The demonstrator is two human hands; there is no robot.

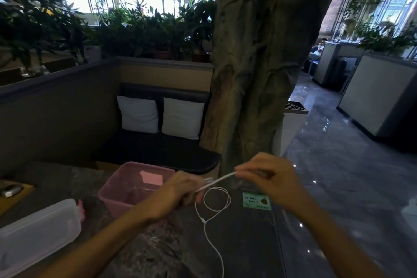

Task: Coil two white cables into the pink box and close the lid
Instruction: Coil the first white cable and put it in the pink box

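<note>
A thin white cable [217,198] hangs in a loop between my hands above the dark marble table [248,244], its tail trailing toward me. My left hand [180,189] grips one part of the cable, fingers curled round it. My right hand [268,176] pinches a taut stretch of it at the fingertips. The pink box [117,189] stands open just left of my left hand; I see nothing clearly inside it. Its translucent white lid [38,230] lies flat on the table at the near left. No second cable shows clearly.
A green card [256,201] lies on the table under my right hand. A tree-trunk pillar [259,63] rises behind the table, with a black bench and two white cushions [160,115] beyond the box. A wooden tray [13,192] sits at far left.
</note>
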